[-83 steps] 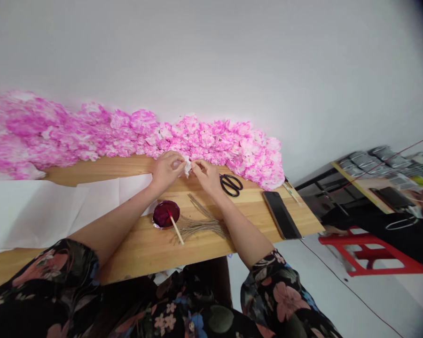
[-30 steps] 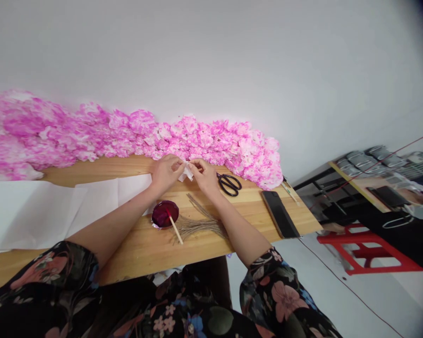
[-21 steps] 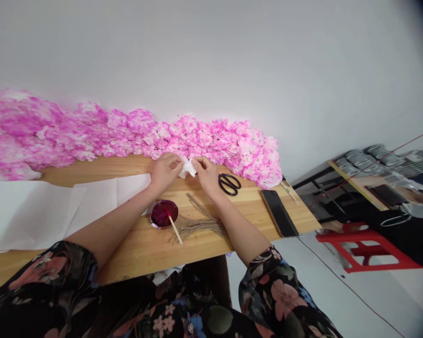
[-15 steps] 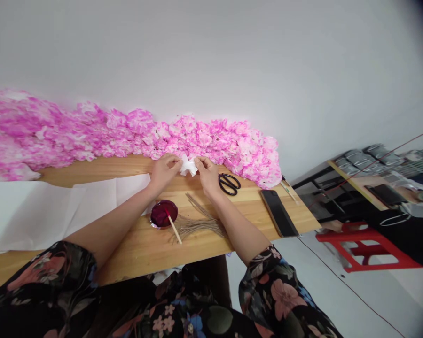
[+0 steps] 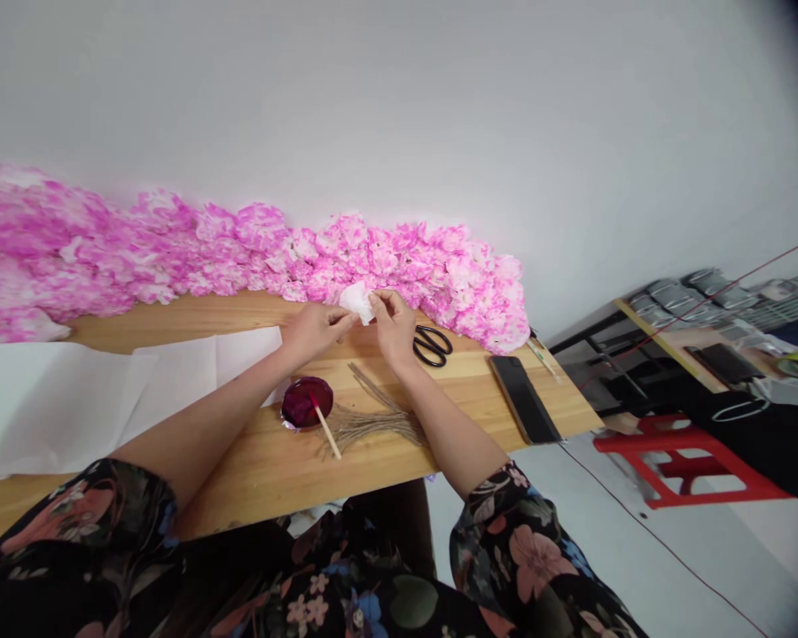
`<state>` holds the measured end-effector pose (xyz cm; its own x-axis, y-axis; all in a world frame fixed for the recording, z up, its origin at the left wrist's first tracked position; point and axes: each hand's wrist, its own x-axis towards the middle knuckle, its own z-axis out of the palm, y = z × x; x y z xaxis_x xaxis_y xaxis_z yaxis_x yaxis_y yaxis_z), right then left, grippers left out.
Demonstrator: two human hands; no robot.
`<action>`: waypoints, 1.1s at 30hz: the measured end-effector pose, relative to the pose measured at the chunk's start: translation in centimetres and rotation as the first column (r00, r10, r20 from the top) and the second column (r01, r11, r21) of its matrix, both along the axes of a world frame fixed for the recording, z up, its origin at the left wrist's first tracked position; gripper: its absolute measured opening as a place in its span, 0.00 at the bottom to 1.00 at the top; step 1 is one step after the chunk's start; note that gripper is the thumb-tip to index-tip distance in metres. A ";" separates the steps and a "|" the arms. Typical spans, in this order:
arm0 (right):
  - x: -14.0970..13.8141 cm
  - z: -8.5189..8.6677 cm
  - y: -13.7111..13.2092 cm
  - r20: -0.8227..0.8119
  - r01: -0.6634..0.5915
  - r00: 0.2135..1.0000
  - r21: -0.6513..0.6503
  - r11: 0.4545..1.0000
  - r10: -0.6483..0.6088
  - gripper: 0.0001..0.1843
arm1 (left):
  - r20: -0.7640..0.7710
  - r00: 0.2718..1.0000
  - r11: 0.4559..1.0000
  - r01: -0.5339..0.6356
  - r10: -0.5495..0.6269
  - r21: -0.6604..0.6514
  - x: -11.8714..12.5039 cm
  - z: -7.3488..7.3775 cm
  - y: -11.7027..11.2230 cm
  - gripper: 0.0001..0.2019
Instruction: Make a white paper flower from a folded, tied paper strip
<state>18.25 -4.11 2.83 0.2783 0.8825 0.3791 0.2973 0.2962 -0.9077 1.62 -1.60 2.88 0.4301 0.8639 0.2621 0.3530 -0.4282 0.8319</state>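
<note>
A small piece of ruffled white paper (image 5: 355, 299) is held up between my hands, just in front of the row of pink flowers. My right hand (image 5: 394, 324) pinches its right side between thumb and fingers. At its lower left edge, my left hand (image 5: 317, 331) is closed in a pinch on the paper. Black-handled scissors (image 5: 432, 346) lie beside my right wrist. A bowl of dark red liquid (image 5: 299, 403) with a wooden stick (image 5: 327, 427) in it stands between my forearms. Thin brown twine-like strands (image 5: 372, 425) spread next to it.
Pink and white paper flowers (image 5: 192, 248) are heaped along the wall. White sheets (image 5: 59, 399) cover the table's left part. A phone (image 5: 524, 399) with a cable lies near the right end. Beyond are a red stool (image 5: 698, 470) and another table (image 5: 678, 341).
The white paper has turned and looks more spread, its wide part now up and left. My left hand has shifted slightly down to its lower edge; my right hand keeps its pinch.
</note>
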 end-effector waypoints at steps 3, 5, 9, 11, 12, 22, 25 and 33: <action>-0.1 0.0 -0.1 0.001 -0.007 1.000 0.035 0.999 0.007 0.15 | 0.049 0.999 0.987 0.020 -0.012 -0.159 0.1 -0.1 0.2 0.24; -0.3 -0.1 0.0 -0.012 -0.022 1.000 0.038 0.999 0.023 0.15 | 0.146 0.989 0.955 0.027 0.017 -0.295 0.3 0.0 0.1 0.23; -0.6 -0.1 -0.1 -0.042 -0.071 0.996 0.035 0.997 0.073 0.17 | 0.283 0.953 0.891 0.036 0.105 -0.452 0.7 0.3 -0.3 0.25; -0.7 -0.1 -0.1 -0.031 -0.092 0.995 0.034 0.995 0.093 0.17 | 0.321 0.939 0.884 0.044 0.122 -0.466 0.8 0.3 -0.5 0.24; -0.7 -0.1 -0.1 -0.025 -0.107 0.994 0.030 0.994 0.107 0.18 | 0.335 0.934 0.887 0.047 0.124 -0.458 0.8 0.4 -0.6 0.24; -0.1 -0.5 0.1 -0.075 -0.126 0.990 -0.057 0.990 0.122 0.30 | 0.401 0.893 0.936 -0.059 0.205 -0.347 0.8 -0.2 -0.3 0.15; -0.3 -0.2 -0.3 0.082 -0.117 0.989 -0.054 0.992 0.122 0.28 | 0.387 0.905 0.951 -0.055 0.176 -0.304 0.8 -0.6 -0.2 0.16; 0.0 -0.4 -0.1 0.192 -0.064 0.979 -0.027 0.998 0.068 0.21 | 0.407 0.889 0.941 -0.071 0.211 -0.331 0.6 -0.4 0.0 0.09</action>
<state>18.26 -4.22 2.46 0.1429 0.9045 0.4018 0.4477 0.3030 -0.8413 2.19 -1.65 2.50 0.2020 0.9730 0.1121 -0.0325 -0.1077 0.9936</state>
